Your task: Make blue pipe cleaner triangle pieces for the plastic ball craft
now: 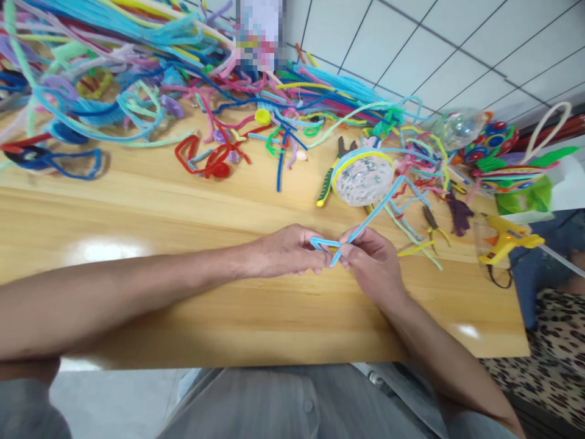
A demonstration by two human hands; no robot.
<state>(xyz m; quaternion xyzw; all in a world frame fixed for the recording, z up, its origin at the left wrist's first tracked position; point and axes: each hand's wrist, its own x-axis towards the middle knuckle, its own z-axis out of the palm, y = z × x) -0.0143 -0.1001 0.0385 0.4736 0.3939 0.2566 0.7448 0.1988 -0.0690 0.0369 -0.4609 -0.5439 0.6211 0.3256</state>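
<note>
A light blue pipe cleaner is held between my two hands above the wooden table. Its lower end is bent into a small triangle, and the long straight end slants up to the right. My left hand pinches the triangle's left corner. On the other side, my right hand grips the crossing point between thumb and fingers. A bit of yellow shows between the hands, too small to make out. Beyond them sits a clear dome with a yellow and blue rim, beside green-handled pliers.
Heaps of coloured pipe cleaners line the table's far side. A red bent pipe-cleaner shape and a blue one lie at the left. To the right are small pliers, a yellow glue gun and a decorated ball.
</note>
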